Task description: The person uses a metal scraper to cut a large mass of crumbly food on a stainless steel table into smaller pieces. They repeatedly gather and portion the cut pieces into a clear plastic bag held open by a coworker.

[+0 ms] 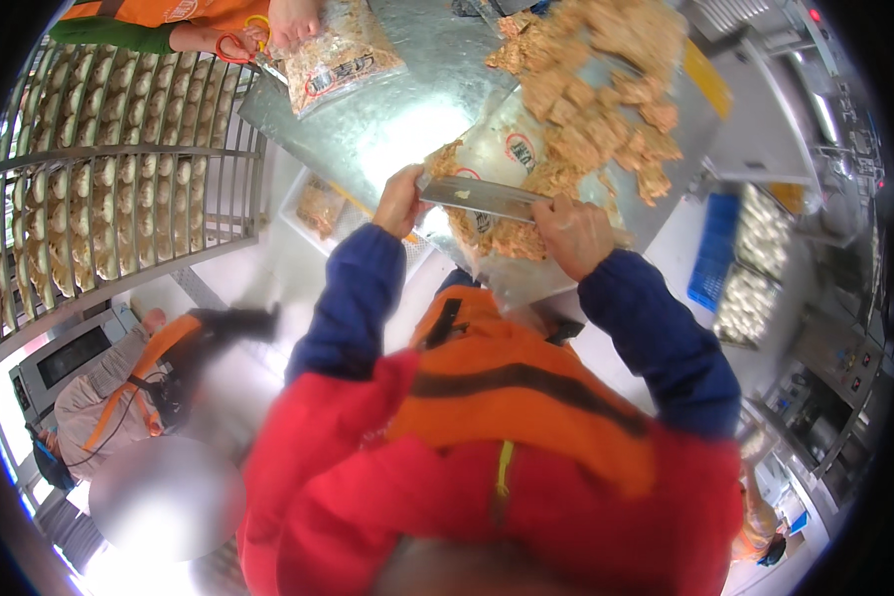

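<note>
My left hand [400, 201] grips one end of a long flat metal blade [484, 197], and my right hand [575, 232] grips its other end, so it spans between them. Under the blade lies a clear plastic bag [510, 153] with printed writing, partly covered by crumbly brown food pieces [520, 242]. Beyond it a large heap of brown chunks [603, 104] covers part of the metal table [357, 141]; the top of the heap is blurred. Whether the blade touches the food cannot be told.
Across the table a co-worker's hand holds scissors [231, 49] at a filled bag [343, 56]. A rack of trays [119, 153] with pale rounded pieces stands left. A white crate [320, 205] sits below the table, a blue crate [713, 249] at right. Another person [119, 395] is lower left.
</note>
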`<state>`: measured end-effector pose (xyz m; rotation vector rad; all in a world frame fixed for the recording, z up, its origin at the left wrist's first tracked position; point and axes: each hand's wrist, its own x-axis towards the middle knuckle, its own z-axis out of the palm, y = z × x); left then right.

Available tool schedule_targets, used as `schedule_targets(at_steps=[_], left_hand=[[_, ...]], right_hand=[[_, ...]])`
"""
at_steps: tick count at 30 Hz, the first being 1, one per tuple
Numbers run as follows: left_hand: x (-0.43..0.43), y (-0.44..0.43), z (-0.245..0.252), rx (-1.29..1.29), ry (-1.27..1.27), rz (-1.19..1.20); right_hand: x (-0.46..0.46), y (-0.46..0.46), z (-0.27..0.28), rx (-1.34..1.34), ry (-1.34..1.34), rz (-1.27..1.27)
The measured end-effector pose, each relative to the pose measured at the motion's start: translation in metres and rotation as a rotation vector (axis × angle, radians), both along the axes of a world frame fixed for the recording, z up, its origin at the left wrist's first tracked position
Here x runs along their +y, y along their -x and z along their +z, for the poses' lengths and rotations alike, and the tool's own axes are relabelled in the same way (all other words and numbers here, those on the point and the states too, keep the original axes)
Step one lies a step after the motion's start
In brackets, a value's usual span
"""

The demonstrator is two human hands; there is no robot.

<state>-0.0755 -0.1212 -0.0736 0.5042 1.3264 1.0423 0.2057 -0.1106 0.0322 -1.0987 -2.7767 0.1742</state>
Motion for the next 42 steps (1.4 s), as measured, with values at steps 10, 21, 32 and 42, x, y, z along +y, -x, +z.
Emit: schedule_targets(at_steps=[10, 21, 32, 42], left_hand=[[0.004, 0.011, -0.009, -0.421, 0.109, 0.054], [0.007, 0.012, -0.023, -0.354, 0.005, -0.028], [0.019, 0.021, -0.017, 0.006, -0.072, -0.089], [0.021, 0.026, -0.016, -0.019, 0.098, -0.089]], right_hand=[[0.005, 0.017, -0.003, 0.0, 0.055, -0.074], [0.005, 0.042, 0.015, 0.142, 0.439, -0.454], [0.004, 0.037, 0.041, 0.143, 0.885, -0.581], [-0.048, 0.057, -0.006, 0.544, 0.421, -0.157]])
